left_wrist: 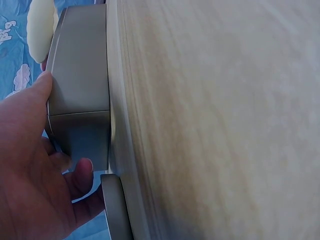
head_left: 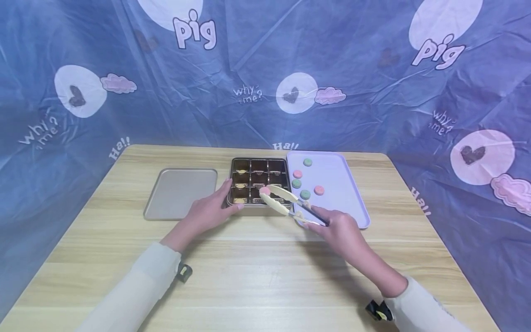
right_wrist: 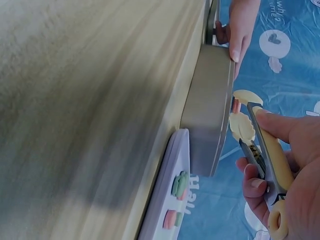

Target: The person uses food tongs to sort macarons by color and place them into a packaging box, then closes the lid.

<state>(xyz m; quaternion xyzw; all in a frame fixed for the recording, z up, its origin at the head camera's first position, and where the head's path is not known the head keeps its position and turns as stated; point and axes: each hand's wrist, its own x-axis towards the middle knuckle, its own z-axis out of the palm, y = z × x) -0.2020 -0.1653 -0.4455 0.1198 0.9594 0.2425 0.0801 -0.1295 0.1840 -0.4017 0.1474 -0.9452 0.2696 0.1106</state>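
My right hand (head_left: 338,230) grips a pair of tongs (head_left: 280,206) with cream-coloured tips. Between the tips is a pink macaron (head_left: 264,190), above the front middle part of a metallic box (head_left: 257,211). Dark dividers split the box into several compartments, with gold patches in the left ones. At its front left corner my left hand (head_left: 211,207) holds the box, thumb on the front rim (left_wrist: 48,82) and fingers along the left side. Several pink and green macarons lie on a lilac tray (head_left: 342,203) right of the box.
A flat, grey-beige tray or lid (head_left: 178,191) lies left of the box, close to my left hand. Everything stands on a wooden table (head_left: 265,276). Behind it hangs a blue printed cloth (head_left: 249,60).
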